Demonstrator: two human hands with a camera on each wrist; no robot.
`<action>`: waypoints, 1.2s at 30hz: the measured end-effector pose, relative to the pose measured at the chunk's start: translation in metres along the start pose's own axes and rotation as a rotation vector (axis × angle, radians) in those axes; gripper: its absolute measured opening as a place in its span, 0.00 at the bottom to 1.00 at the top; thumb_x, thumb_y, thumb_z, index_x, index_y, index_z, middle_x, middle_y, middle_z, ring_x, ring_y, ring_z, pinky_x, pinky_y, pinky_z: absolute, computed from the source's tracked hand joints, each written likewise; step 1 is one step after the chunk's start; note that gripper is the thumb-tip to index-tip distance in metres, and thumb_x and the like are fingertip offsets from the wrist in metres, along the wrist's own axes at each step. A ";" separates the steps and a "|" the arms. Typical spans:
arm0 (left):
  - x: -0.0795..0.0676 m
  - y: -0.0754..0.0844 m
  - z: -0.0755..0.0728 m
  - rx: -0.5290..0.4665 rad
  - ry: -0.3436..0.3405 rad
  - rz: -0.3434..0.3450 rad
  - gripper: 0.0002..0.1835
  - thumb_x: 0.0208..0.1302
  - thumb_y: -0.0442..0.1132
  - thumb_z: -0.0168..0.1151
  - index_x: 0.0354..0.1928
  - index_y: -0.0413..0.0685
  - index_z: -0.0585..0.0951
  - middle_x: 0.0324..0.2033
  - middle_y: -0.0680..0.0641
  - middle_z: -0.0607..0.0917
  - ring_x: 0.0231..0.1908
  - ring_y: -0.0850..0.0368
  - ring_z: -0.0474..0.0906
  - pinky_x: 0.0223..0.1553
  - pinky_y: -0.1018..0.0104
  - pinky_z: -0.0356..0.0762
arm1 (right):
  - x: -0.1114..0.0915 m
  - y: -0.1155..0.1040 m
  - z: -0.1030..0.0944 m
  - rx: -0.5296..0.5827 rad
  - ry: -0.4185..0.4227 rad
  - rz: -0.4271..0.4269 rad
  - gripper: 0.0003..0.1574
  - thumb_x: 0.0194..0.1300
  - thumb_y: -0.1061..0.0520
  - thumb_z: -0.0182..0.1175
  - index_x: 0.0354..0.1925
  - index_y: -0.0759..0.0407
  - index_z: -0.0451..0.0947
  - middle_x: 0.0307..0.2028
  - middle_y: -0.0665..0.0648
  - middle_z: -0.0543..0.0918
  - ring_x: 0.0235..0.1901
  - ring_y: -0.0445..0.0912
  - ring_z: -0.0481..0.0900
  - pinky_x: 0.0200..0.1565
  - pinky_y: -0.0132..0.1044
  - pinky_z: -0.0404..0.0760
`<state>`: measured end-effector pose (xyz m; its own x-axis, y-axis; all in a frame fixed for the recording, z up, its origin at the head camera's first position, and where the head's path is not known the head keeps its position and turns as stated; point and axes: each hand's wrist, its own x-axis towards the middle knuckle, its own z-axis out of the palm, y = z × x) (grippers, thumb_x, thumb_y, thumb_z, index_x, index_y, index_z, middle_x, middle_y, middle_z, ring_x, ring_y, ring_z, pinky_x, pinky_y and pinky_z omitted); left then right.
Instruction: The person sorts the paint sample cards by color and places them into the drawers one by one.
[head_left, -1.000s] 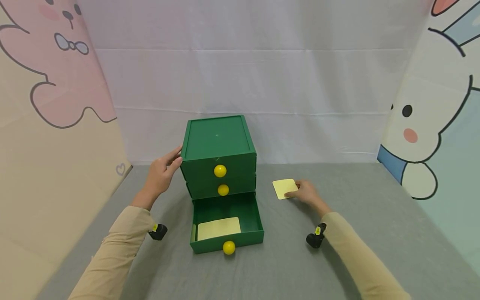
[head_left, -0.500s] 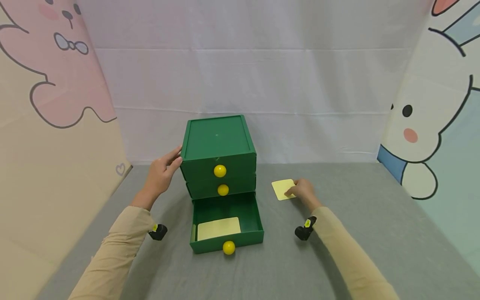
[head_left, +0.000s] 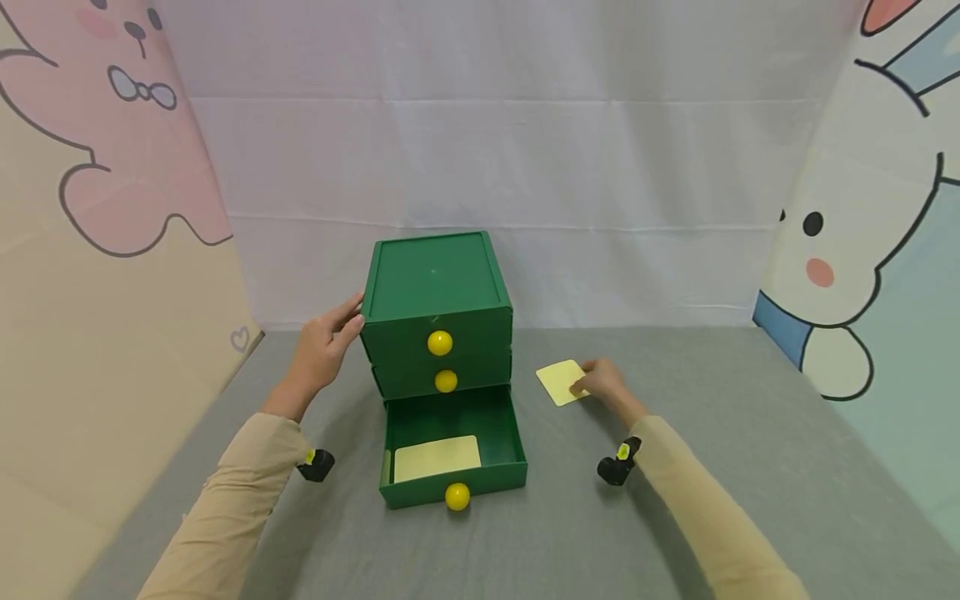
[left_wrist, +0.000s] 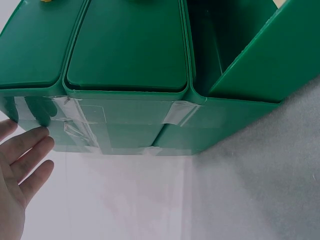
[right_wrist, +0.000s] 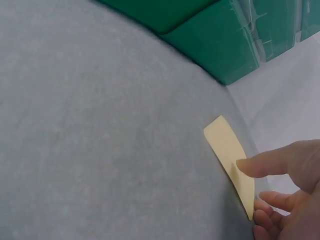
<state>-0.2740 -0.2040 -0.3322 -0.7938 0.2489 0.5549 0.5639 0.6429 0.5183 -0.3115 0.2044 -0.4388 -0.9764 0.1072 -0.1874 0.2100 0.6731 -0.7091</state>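
A green three-drawer box (head_left: 438, 275) with yellow knobs stands mid-table, its bottom drawer (head_left: 498, 475) pulled out. Inside that drawer lies a pale yellow card (head_left: 437, 458), toward the left front. My left hand (head_left: 318, 350) rests with extended fingers against the cabinet's left side; in the left wrist view its fingertips (left_wrist: 37, 132) touch the taped green wall. Right of the cabinet, my right hand (head_left: 606, 385) pinches the right edge of another yellow card (head_left: 558, 383). The right wrist view shows the thumb (right_wrist: 257, 165) on top of this card (right_wrist: 227, 150), fingers beneath its far edge.
A grey cloth covers the table (head_left: 555, 533). Behind it hangs a white curtain (head_left: 600, 167), with cartoon-printed panels at the left (head_left: 112, 333) and right (head_left: 915, 350). Clear tape (left_wrist: 177, 112) joins the cabinet's units along the side.
My right hand, pinching the card, has shifted slightly left toward the cabinet, and the card has turned a little. The left hand and the drawers have stayed as they were.
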 end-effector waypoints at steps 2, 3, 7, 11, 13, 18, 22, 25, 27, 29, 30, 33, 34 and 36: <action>0.000 0.000 0.000 -0.004 0.000 -0.001 0.25 0.69 0.44 0.45 0.65 0.44 0.64 0.52 0.34 0.76 0.45 0.39 0.77 0.43 0.42 0.73 | -0.003 0.002 -0.001 0.010 0.002 -0.004 0.33 0.45 0.63 0.66 0.51 0.76 0.70 0.47 0.72 0.74 0.40 0.56 0.73 0.40 0.45 0.75; 0.000 0.000 0.000 -0.003 0.004 0.003 0.25 0.69 0.44 0.45 0.65 0.43 0.64 0.52 0.34 0.76 0.45 0.38 0.77 0.41 0.43 0.73 | -0.004 0.003 -0.001 -0.004 0.008 -0.013 0.30 0.45 0.61 0.66 0.46 0.76 0.72 0.42 0.70 0.75 0.36 0.55 0.72 0.36 0.43 0.74; 0.000 -0.001 0.001 -0.002 0.021 0.013 0.24 0.69 0.44 0.45 0.65 0.43 0.65 0.50 0.34 0.77 0.43 0.38 0.77 0.38 0.45 0.74 | -0.008 0.003 -0.001 -0.098 0.023 -0.029 0.20 0.46 0.54 0.68 0.26 0.69 0.73 0.23 0.57 0.69 0.24 0.47 0.63 0.25 0.36 0.65; 0.001 -0.001 0.001 -0.002 0.025 0.016 0.24 0.69 0.45 0.45 0.65 0.44 0.65 0.51 0.34 0.77 0.44 0.39 0.77 0.41 0.43 0.73 | -0.011 0.002 0.000 -0.195 0.063 -0.044 0.22 0.41 0.50 0.72 0.14 0.60 0.70 0.15 0.49 0.61 0.19 0.44 0.56 0.21 0.33 0.58; 0.001 0.000 0.001 -0.002 0.023 0.016 0.25 0.69 0.45 0.45 0.65 0.44 0.65 0.51 0.34 0.76 0.45 0.39 0.77 0.41 0.42 0.73 | -0.012 0.001 0.001 -0.212 0.073 -0.044 0.21 0.39 0.51 0.72 0.12 0.58 0.70 0.13 0.48 0.61 0.19 0.43 0.56 0.21 0.32 0.58; 0.000 0.000 0.000 -0.003 0.021 0.012 0.25 0.69 0.45 0.45 0.65 0.43 0.64 0.51 0.34 0.76 0.45 0.38 0.77 0.42 0.42 0.72 | -0.010 -0.002 0.000 -0.168 0.049 -0.038 0.15 0.39 0.57 0.70 0.13 0.62 0.73 0.12 0.48 0.62 0.18 0.44 0.56 0.20 0.32 0.58; 0.000 0.000 0.001 0.001 0.016 0.007 0.25 0.69 0.44 0.45 0.65 0.43 0.64 0.51 0.34 0.76 0.45 0.38 0.77 0.42 0.42 0.72 | -0.008 0.001 0.001 -0.049 0.041 -0.039 0.18 0.41 0.63 0.68 0.33 0.72 0.80 0.24 0.59 0.78 0.23 0.47 0.65 0.22 0.33 0.66; 0.000 0.000 0.001 0.001 0.013 0.001 0.24 0.69 0.44 0.45 0.65 0.43 0.64 0.51 0.33 0.76 0.45 0.37 0.76 0.43 0.41 0.72 | -0.007 0.006 0.001 0.063 0.036 -0.050 0.24 0.46 0.67 0.65 0.44 0.77 0.74 0.38 0.69 0.78 0.30 0.52 0.72 0.26 0.34 0.70; 0.000 0.000 0.000 0.000 0.011 -0.004 0.25 0.69 0.44 0.45 0.65 0.43 0.64 0.51 0.33 0.76 0.45 0.37 0.76 0.43 0.41 0.72 | -0.007 0.010 0.001 0.136 0.029 -0.056 0.25 0.50 0.69 0.61 0.48 0.78 0.70 0.42 0.72 0.75 0.35 0.55 0.74 0.29 0.36 0.73; 0.000 0.001 0.000 -0.001 0.010 -0.009 0.25 0.69 0.45 0.45 0.65 0.43 0.64 0.51 0.33 0.76 0.45 0.37 0.76 0.43 0.42 0.72 | -0.007 0.013 0.001 0.190 0.022 -0.066 0.25 0.53 0.71 0.58 0.50 0.78 0.67 0.44 0.73 0.73 0.38 0.57 0.75 0.32 0.37 0.76; 0.000 0.001 0.000 -0.001 0.008 -0.009 0.25 0.69 0.45 0.45 0.65 0.43 0.64 0.51 0.33 0.76 0.45 0.37 0.76 0.43 0.42 0.72 | -0.007 0.014 0.000 0.213 0.015 -0.072 0.24 0.54 0.72 0.56 0.51 0.79 0.67 0.44 0.73 0.73 0.39 0.58 0.75 0.33 0.37 0.77; 0.000 0.001 0.000 0.006 0.008 -0.006 0.25 0.69 0.45 0.45 0.65 0.43 0.65 0.51 0.34 0.76 0.44 0.38 0.77 0.42 0.42 0.72 | -0.007 0.016 -0.003 0.262 0.002 -0.086 0.22 0.58 0.72 0.51 0.52 0.79 0.66 0.44 0.72 0.71 0.39 0.57 0.75 0.35 0.39 0.79; 0.000 0.000 0.000 0.009 0.007 -0.004 0.25 0.70 0.45 0.45 0.65 0.43 0.64 0.51 0.34 0.76 0.44 0.38 0.77 0.42 0.42 0.72 | -0.007 0.016 -0.005 0.276 -0.005 -0.093 0.22 0.59 0.72 0.49 0.53 0.79 0.66 0.43 0.72 0.71 0.38 0.57 0.76 0.36 0.39 0.79; 0.000 0.000 0.000 0.010 0.008 -0.001 0.25 0.69 0.45 0.45 0.65 0.43 0.64 0.51 0.34 0.76 0.45 0.38 0.77 0.43 0.42 0.72 | -0.008 0.015 -0.008 0.293 -0.018 -0.107 0.21 0.61 0.72 0.46 0.53 0.79 0.66 0.41 0.70 0.70 0.37 0.55 0.76 0.36 0.39 0.79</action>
<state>-0.2739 -0.2042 -0.3319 -0.7924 0.2427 0.5596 0.5611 0.6500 0.5125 -0.3008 0.2197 -0.4425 -0.9933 0.0327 -0.1110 0.1140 0.4401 -0.8907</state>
